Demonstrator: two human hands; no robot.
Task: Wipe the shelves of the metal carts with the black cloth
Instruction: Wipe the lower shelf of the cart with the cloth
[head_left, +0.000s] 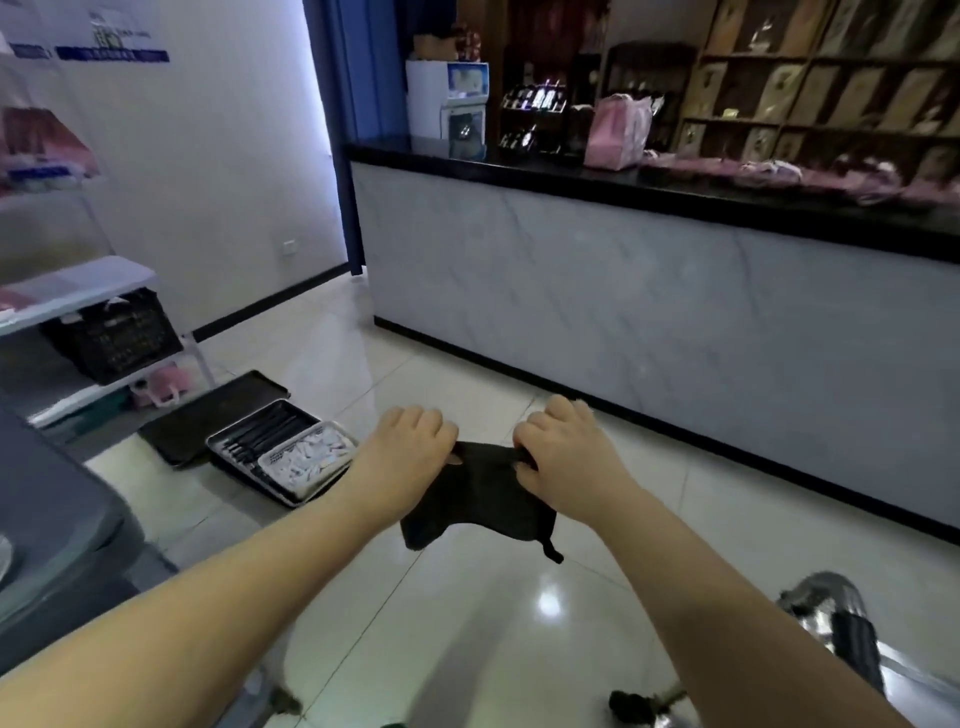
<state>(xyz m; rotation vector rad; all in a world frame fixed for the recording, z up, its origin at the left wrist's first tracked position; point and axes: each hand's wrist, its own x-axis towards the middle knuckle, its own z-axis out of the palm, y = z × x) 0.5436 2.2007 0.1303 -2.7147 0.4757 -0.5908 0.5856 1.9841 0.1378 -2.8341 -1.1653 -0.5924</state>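
Our 2 forearms reach out over the tiled floor. Our left hand and right hand each grip the cloth by its top edge. It hangs in the air between them. A tray lies on the floor to the left.

Glossy pale tiled floor spreads out ahead of you. At your ten o'clock a silver metal tray lies on it, loaded with black tools and small white pieces, overlapping a flat black tray. At nine o'clock a white shelf unit holds a black plastic crate. From twelve to three o'clock runs a long black-topped counter with a grey marbled front; a pink bag and a white-and-blue box stand on it. Brown wooden cubby shelving rises behind, with a blue curtain at eleven o'clock.
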